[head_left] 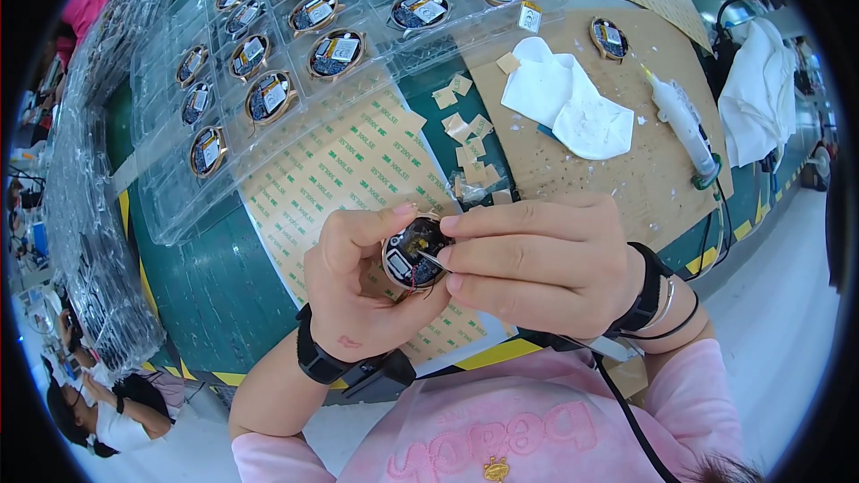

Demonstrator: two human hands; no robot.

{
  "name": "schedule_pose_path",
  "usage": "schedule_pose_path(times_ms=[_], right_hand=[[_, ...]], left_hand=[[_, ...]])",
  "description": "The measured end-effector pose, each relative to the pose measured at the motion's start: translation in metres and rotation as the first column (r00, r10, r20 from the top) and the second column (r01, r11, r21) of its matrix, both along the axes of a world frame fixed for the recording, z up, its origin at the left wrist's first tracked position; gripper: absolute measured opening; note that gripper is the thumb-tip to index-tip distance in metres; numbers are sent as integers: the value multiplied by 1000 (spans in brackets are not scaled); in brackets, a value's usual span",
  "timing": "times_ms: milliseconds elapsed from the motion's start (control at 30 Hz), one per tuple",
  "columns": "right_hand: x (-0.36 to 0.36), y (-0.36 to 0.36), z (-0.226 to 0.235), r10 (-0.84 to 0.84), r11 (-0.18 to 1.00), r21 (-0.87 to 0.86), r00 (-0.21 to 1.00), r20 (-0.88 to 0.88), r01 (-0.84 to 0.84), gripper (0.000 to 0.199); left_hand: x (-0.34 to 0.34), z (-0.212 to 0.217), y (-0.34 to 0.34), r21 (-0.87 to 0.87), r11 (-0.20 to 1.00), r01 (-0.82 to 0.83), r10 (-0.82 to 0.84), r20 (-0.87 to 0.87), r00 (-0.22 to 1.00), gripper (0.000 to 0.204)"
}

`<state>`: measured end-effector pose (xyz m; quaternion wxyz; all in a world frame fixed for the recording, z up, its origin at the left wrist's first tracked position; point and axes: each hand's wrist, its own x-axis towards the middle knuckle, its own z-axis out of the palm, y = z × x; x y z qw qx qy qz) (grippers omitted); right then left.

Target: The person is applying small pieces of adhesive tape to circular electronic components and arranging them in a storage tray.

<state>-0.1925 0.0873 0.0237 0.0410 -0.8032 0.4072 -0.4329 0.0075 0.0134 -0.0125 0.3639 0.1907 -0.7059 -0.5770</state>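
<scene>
My left hand (358, 277) is closed around the rim of a round, open watch case (398, 261), tilted so its inside shows. A dark circuit board, a yellowish patch and thin red wires are visible in it. From the right, my right hand (546, 259) pinches a thin metal tool, apparently tweezers (430, 258), its tip touching or just above the case's inside. Most of the tool is hidden by the fingers. Below both hands lies a tan printed adhesive sheet (331, 156). Small tan adhesive squares (463, 130) are scattered beyond my right hand.
A transparent compartment tray (165, 201) with several open watch cases fills the far left. On a brown board (555, 183) lie white cloths (591, 121), another watch case (609, 38) and a white pen-like tool (684, 121) with a cable. Stacked plastic trays (98, 241) stand left.
</scene>
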Motion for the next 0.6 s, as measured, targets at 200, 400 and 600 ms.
schedule_pose_path(times_ms=[200, 400, 600], right_hand=[[5, 6, 5, -60, 998, -10, 996, -60, 59, 12], [9, 6, 1, -77, 996, -56, 996, -51, 74, 15], [11, 8, 5, -89, 996, -21, 993, -82, 88, 17]], left_hand=[[0, 4, -2, 42, 999, 14, -14, -16, 1000, 60], [-1, 6, -3, 67, 998, 15, -12, -46, 999, 59], [-1, 9, -4, 90, 996, 20, -17, -32, 999, 59]])
